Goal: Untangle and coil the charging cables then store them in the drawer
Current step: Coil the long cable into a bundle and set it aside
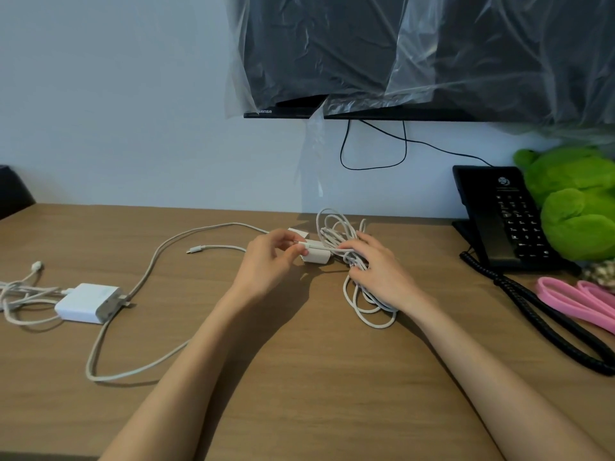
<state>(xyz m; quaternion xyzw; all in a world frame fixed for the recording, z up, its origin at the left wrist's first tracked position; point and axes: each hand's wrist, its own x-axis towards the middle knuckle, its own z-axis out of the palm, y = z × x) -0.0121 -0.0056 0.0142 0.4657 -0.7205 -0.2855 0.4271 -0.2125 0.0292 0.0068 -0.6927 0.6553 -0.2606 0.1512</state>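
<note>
A tangle of white charging cables [336,227] lies at the middle back of the wooden desk [299,377]. My left hand [266,261] pinches a white plug end beside a small white charger brick [317,256]. My right hand [376,271] lies on the tangle with fingers curled into the loops. One long white cable [146,277] runs left in a big curve to a white multi-port charger [88,302], with more white cables [20,294] bunched at the far left. A loose connector tip [190,251] lies left of my left hand. No drawer is in view.
A black desk phone [502,217] with a coiled cord [549,321] stands at the right, beside a green plush toy [572,201] and pink straps [572,301]. A plastic-covered black screen [416,51] hangs on the wall above the desk.
</note>
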